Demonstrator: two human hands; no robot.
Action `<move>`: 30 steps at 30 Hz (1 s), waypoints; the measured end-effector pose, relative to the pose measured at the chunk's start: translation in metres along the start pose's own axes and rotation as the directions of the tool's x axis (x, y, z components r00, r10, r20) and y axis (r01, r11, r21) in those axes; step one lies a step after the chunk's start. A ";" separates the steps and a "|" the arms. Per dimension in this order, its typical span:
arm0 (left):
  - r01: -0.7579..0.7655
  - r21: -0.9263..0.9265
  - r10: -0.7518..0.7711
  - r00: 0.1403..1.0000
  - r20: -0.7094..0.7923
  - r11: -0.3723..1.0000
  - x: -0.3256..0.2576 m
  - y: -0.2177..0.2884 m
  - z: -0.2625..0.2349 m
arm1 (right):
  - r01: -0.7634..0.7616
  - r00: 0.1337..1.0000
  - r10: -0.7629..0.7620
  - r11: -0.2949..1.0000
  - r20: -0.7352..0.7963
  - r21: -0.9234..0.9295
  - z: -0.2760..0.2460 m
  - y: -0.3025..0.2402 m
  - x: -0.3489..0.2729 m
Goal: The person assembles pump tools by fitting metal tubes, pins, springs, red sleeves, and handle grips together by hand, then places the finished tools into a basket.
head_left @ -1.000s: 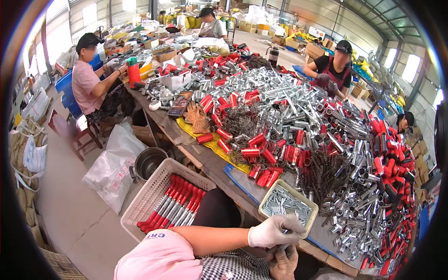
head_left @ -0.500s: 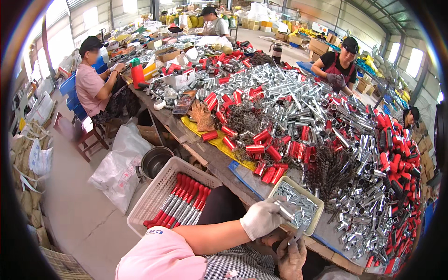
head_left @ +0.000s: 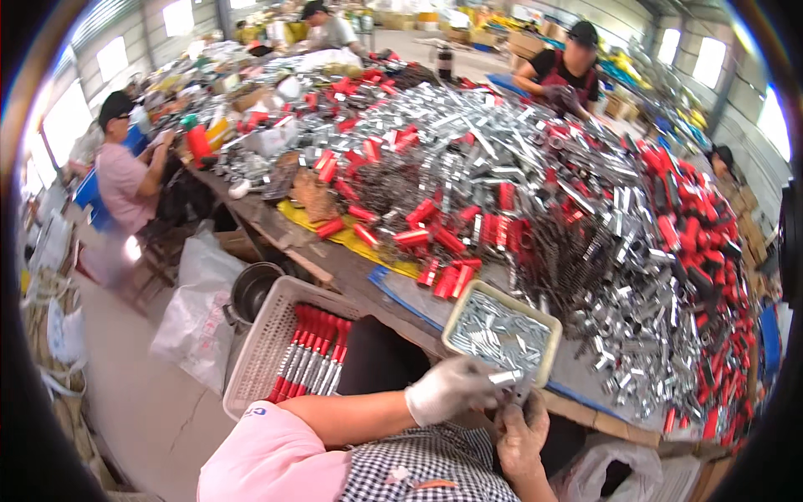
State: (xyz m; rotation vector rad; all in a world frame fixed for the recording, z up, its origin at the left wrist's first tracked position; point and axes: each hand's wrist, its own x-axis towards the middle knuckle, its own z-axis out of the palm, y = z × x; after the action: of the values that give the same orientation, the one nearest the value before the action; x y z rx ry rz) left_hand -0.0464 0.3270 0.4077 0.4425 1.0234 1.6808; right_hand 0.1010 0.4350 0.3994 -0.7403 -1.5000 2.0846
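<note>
My left hand (head_left: 447,391), in a white glove, is closed on a short shiny metal tube (head_left: 504,379) just over the near edge of a cream tray. My right hand (head_left: 520,431) faces it from the right, its fingers pinching a narrow grey metal piece (head_left: 523,391). The two parts meet or nearly meet; whether one sits in the other cannot be made out. Loose silver pins (head_left: 500,333) fill the tray (head_left: 554,339), which stands on the table edge beyond my hands. To the left, a pale perforated basket (head_left: 240,389) holds several red-handled metal tools (head_left: 318,347).
A heap of silver tubes (head_left: 502,142), red sleeves (head_left: 414,237) and dark springs (head_left: 556,268) covers the table. Red and black handles (head_left: 694,243) pile up at right. A metal pot (head_left: 253,289) and white sack (head_left: 196,309) stand left. Several people (head_left: 125,171) sit around the table.
The view has shifted, so the table scene sits further left. My hands have come closer together, bringing the tube and the grey metal piece up to each other.
</note>
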 end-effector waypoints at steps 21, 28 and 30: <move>-0.394 0.492 0.252 0.909 0.331 0.776 -0.007 0.006 0.001 | 0.274 0.945 -0.157 0.858 0.286 -0.434 -0.025 0.022 0.007; -0.586 0.515 0.373 0.805 0.462 0.626 -0.001 -0.015 0.018 | 0.134 0.952 -0.097 0.985 0.291 -0.111 -0.022 0.020 0.005; -0.622 0.546 0.386 0.780 0.492 0.561 0.005 -0.020 0.016 | 0.152 0.975 -0.117 0.972 0.189 -0.181 -0.028 0.020 0.000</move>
State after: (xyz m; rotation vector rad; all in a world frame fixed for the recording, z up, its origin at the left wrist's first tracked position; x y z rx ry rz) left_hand -0.0246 0.3392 0.4003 1.6126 1.3355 1.5702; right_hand 0.1180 0.4488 0.3727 -0.5144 -1.8186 1.9636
